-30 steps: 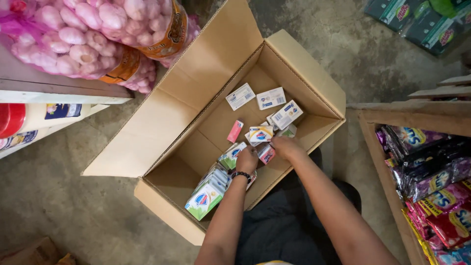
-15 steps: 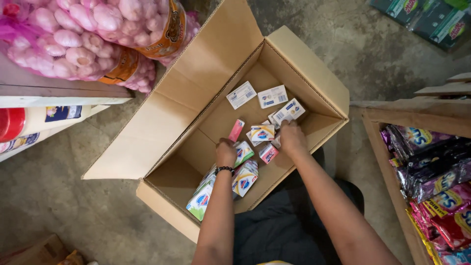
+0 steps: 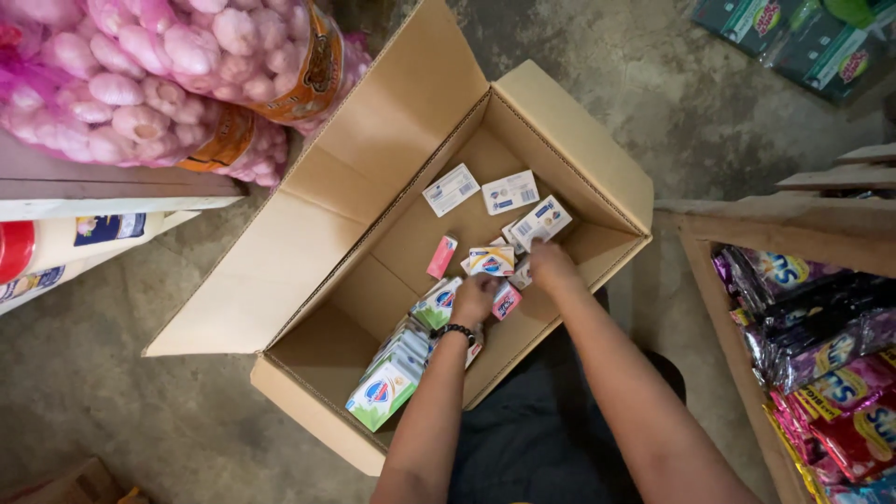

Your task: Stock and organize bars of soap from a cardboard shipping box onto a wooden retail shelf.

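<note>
Small soap boxes (image 3: 492, 260) lie loose on the bottom of the open cardboard carton (image 3: 392, 159) in front of you, and both your hands are down among them. Your left hand (image 3: 474, 297), with a dark band at the wrist, rests on the cluster near the middle of the carton floor, fingers curled down over a green-and-white box (image 3: 437, 304) and just beside a pink one (image 3: 505, 301); you cannot tell from this angle whether the fingers actually pinch anything. Your right hand (image 3: 551, 262) sits a little farther in, knuckles up, touching the white boxes stacked close to the carton's right wall; its fingers are bent under and hidden, so its grip cannot be told either. A row of green-and-white boxes (image 3: 390, 373) stands packed together against the near corner of the carton. A pink bar box (image 3: 441, 257) lies alone to the left of the cluster, and two white boxes (image 3: 481, 190) lie flat toward the far side, apart from your hands. The carton stands on a concrete floor with its flaps spread open. Net bags of garlic (image 3: 149, 84) rest on a shelf at the upper left, and shiny snack packets (image 3: 821, 345) fill a wooden rack on your right.
</note>
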